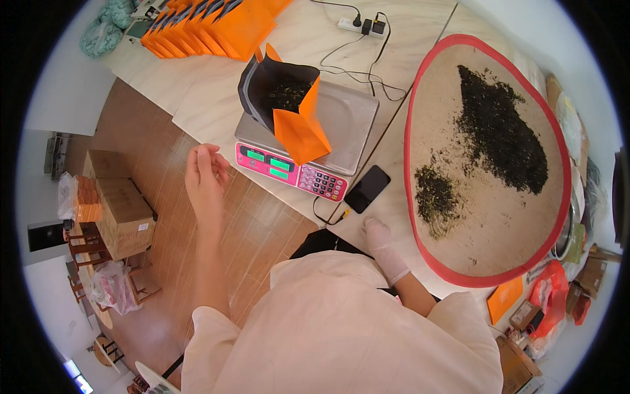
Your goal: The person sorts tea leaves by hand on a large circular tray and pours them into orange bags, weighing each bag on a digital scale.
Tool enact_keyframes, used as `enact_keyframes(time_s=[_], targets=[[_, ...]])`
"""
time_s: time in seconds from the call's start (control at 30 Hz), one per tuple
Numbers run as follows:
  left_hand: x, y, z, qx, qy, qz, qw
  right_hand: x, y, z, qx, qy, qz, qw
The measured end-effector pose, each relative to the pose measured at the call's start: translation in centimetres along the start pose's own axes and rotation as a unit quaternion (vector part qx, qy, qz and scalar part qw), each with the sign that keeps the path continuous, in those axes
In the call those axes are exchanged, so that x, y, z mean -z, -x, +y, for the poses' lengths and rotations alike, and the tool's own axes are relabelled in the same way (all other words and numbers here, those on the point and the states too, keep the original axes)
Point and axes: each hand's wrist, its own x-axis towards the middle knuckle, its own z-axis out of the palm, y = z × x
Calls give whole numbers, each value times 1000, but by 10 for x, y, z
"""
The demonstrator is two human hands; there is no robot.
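My bare left hand [205, 170] hovers off the table's near edge, left of a pink-fronted digital scale [261, 173]. Its fingers are loosely bent, and nothing shows in them. On the scale's metal pan [348, 115] stands an orange pouch [301, 134] with a dark lining, its mouth spread wide. Dark dried leaves [288, 94], possibly tea, are visible inside. My right hand [380, 239], in a thin whitish glove, rests at the table edge below a black smartphone [368, 189]. Its fingers are folded and partly hidden from this angle.
A red-rimmed round tray [409, 162] holds a large dark leaf heap [502, 128] and a smaller one [435, 194]. Several orange pouches [211, 32] stand at the far left. Cables run from a power strip [348, 24]. Cardboard boxes [125, 212] stand left, beyond the floor.
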Motion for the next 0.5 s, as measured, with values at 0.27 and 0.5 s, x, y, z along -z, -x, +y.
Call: enact_keyframes(time_s=[0.27,0.5], targets=[[-26,-44,0,27,-145,-20,989,-14,5,12,-9,-34,-80,996],[-43,-103,-13,38,-325,-98,940,88,-12,-30,-25,-256,38,966]])
